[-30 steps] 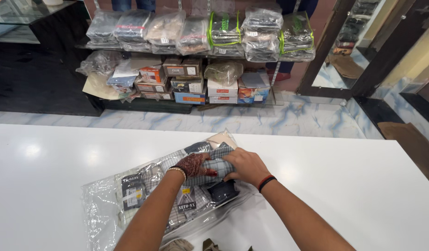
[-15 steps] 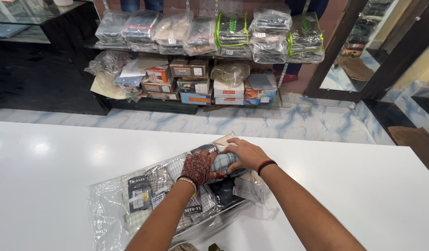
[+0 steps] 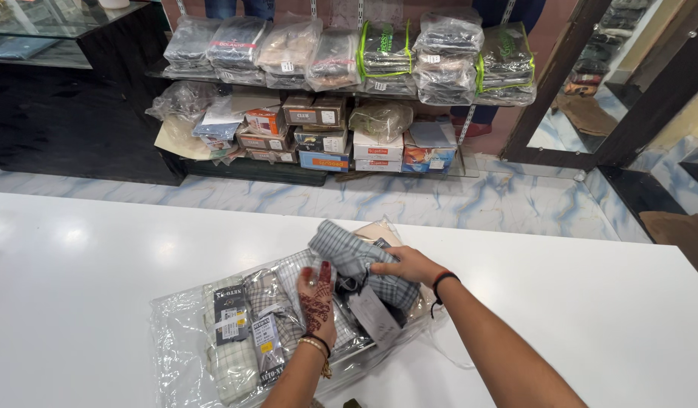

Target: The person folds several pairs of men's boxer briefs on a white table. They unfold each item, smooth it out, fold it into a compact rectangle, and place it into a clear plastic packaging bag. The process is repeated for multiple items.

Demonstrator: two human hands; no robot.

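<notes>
On the white table (image 3: 99, 249) lies a clear plastic bag (image 3: 182, 340) packed with folded checked cloths, its near end cut off by the lower edge of the view. The left hand (image 3: 317, 302), patterned with dark henna and wearing a gold bangle, lies flat and open on the cloths in the bag, fingers stretched out, grasping nothing. The right hand (image 3: 411, 266), with a dark band at the wrist, closes its grip on a folded grey checked cloth (image 3: 349, 253) lifted at the bag's far end; the fingertips are hidden under the fold. A pale tag (image 3: 375, 317) hangs below that cloth, seemingly tied to it, though the link is hard to make out. Beyond the table, shelves (image 3: 341, 94) hold bagged garments and small boxes, with someone's legs partly hidden behind them.
</notes>
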